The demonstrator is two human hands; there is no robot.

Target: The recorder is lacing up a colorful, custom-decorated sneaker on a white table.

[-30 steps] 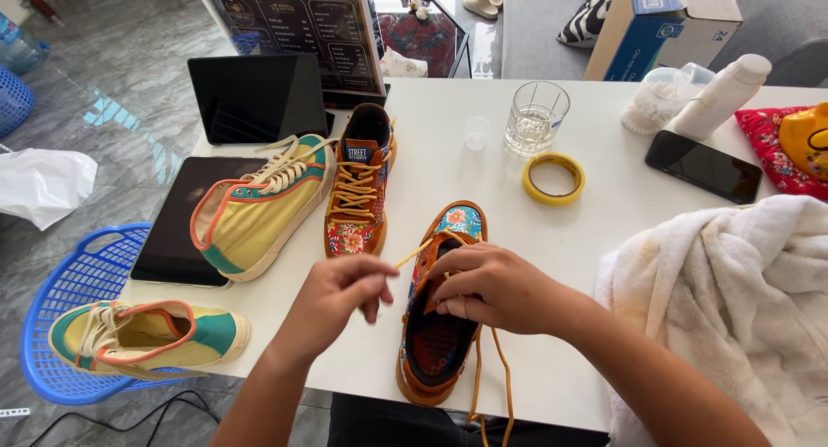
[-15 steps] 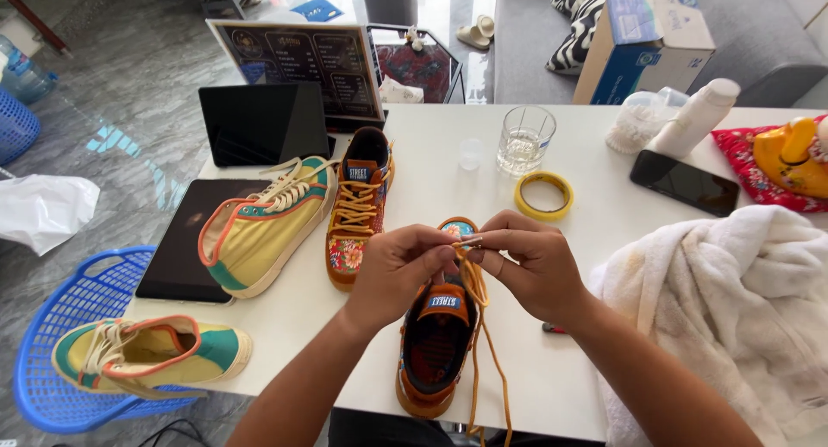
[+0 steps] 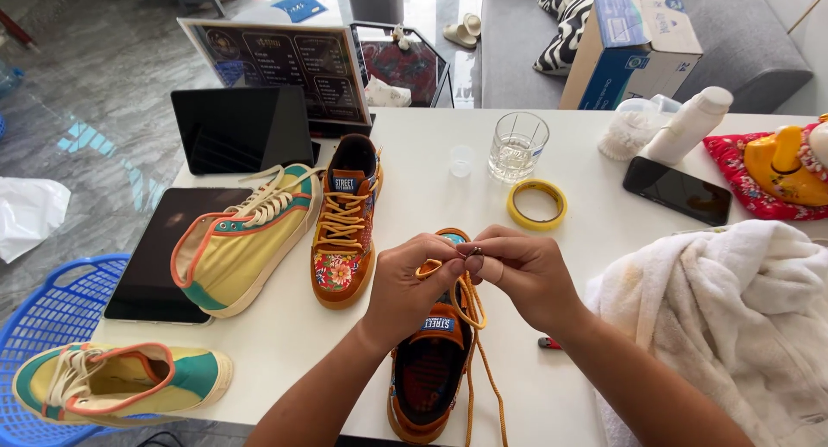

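Both hands, left (image 3: 405,285) and right (image 3: 526,270), are pinching an orange lace (image 3: 470,305) together. They are hovering over the orange shoe (image 3: 429,374) lying on the tabletop (image 3: 552,387).

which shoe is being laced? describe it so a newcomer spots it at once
On the white table, look at the near edge, just left of the white towel. The orange shoe there lies under both hands, its orange lace hanging loose, unlike its fully laced twin.

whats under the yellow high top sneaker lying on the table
The yellow high-top sneaker lies partly on a black tablet, its toe on the white table. The covered part of the tablet cannot be seen.
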